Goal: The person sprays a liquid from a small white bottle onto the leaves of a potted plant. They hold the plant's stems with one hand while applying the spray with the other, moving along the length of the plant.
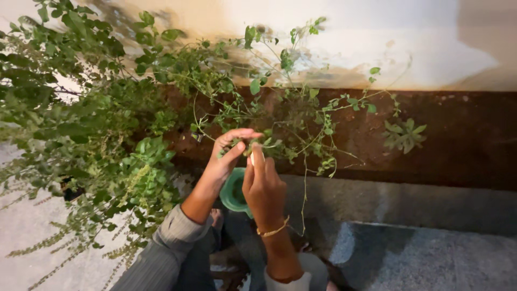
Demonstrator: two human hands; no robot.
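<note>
While the left hand [229, 153] steadies the thin leafy sprig [264, 144], the right hand [262, 180] apparently pinches it above the green cup [232, 191]; nip cleanly, without tugging the stem.

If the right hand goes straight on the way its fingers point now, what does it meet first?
The right hand points upward, toward the plant. It would probably first meet the thin leafy stem that both hands are already pinching, then the soil bed behind; depth is unclear.

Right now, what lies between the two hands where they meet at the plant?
In the head view, a thin leafy sprig runs between the left hand and the right hand; both pinch it. A green container shows below them.
</note>
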